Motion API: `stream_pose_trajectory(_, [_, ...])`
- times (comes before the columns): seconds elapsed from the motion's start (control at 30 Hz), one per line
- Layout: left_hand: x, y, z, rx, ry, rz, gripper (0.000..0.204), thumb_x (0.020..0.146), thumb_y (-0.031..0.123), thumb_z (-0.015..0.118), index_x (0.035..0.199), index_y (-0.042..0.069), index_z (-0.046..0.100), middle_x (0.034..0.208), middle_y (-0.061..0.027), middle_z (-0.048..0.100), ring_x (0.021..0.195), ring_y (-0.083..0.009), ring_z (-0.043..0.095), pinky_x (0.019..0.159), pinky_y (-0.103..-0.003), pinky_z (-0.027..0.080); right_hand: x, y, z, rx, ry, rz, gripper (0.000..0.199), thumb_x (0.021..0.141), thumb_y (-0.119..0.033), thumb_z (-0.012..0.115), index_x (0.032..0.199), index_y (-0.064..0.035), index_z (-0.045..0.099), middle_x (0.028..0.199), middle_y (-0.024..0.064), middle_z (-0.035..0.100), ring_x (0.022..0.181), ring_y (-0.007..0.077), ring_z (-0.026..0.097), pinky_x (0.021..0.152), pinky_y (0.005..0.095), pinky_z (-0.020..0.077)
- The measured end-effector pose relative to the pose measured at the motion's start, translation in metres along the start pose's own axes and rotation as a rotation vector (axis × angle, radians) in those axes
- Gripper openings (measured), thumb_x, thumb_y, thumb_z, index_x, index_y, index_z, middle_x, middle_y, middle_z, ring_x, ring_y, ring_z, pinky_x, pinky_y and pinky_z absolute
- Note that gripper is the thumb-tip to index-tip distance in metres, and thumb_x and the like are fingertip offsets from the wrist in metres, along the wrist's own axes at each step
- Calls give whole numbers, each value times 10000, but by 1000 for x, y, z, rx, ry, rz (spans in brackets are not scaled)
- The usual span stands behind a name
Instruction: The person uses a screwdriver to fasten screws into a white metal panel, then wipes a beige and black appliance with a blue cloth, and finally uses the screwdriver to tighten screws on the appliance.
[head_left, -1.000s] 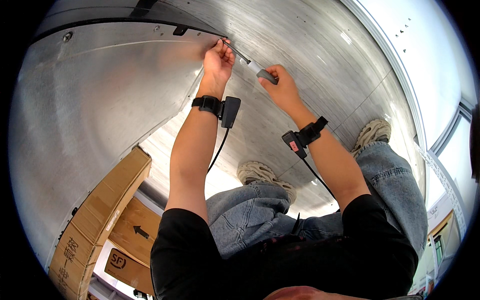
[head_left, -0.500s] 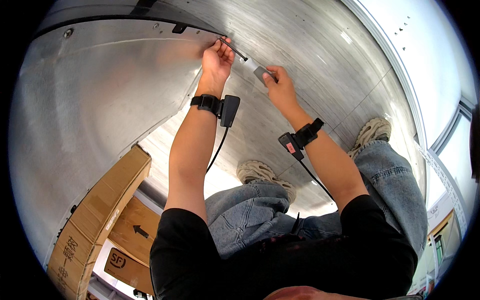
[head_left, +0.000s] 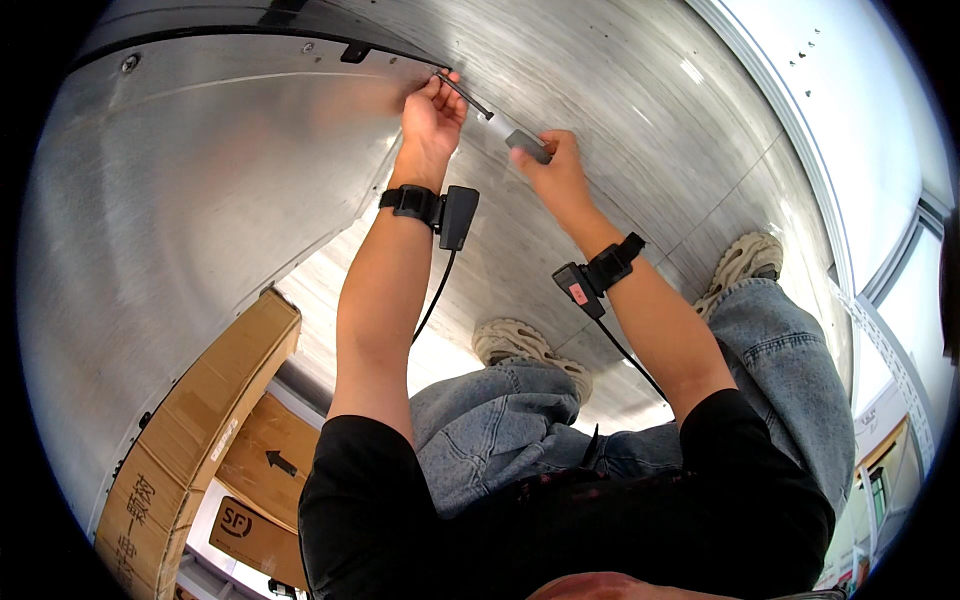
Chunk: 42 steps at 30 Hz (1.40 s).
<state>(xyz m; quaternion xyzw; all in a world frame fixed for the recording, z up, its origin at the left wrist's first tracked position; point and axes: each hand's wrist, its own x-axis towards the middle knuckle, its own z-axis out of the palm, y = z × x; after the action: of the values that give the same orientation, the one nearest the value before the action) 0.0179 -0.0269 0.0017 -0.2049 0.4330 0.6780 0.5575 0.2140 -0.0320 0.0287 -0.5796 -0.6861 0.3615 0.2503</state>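
While the grey, plank-patterned floor [head_left: 650, 180] spreads beneath everything, a metal panel [head_left: 200, 200] fills the left side, its far edge bordered by a black strip [head_left: 250, 33] that runs to a corner near the left hand's fingertips. A white frame [head_left: 815, 130] curves down the right side; a broad span of floor separates it from the right hand, leaving that arm room to swing outward. At lower left, a cardboard box [head_left: 215, 410] meets the panel's near edge, well apart from both hands. Denim-clad legs [head_left: 480, 420] are spread below the arms, with beige shoes [head_left: 515, 343] on the floor and a gap between them.

The left hand [head_left: 432, 118] is close against the panel's corner, fingers curled and drawn together at the screwdriver's tip; whether they pinch the shaft or something small there cannot be told. The right hand [head_left: 562, 175] has thumb and fingers clamped on the grey handle. The screwdriver [head_left: 490, 116] slants across the space between the hands, over floor, its shaft reaching the corner. Each wrist wears a black strap [head_left: 412, 202]. A small black tab [head_left: 353, 52] sits along the strip, and a bolt [head_left: 129, 63] farther left.
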Motion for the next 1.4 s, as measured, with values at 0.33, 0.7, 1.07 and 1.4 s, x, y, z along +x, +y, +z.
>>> stream_pose_trajectory(0.33, [-2,1,3,-3,10,4,188,983,171,437,986,73,597,914,-36,665,733,-122,562,635,-256,466,12,-21,-19,411,-405,637,342,933,-312,570,1046,10,547,830,71,582,667,121,527,572,274,448])
stream_pose_trajectory(0.7, [-8,-1,14,12,8,6,239,974,198,414,1086,70,583,1009,-37,639,816,-147,564,742,-291,444,18,-48,-38,444,-406,691,332,919,-316,595,1017,-2,544,838,58,543,585,121,522,557,264,434])
stream_pose_trajectory(1.07, [-11,8,22,34,72,-18,278,999,196,357,1166,69,541,1071,-25,616,822,-149,548,730,-287,413,16,-30,-32,332,-559,550,368,938,-375,538,1004,-17,594,819,61,616,655,121,559,601,271,453])
stream_pose_trajectory(1.4, [-13,8,25,38,96,-36,263,999,192,375,1164,81,547,1045,-6,623,810,-136,548,711,-280,422,6,-6,-61,-14,-433,212,346,925,-322,562,1049,0,542,948,128,606,785,171,595,658,319,463])
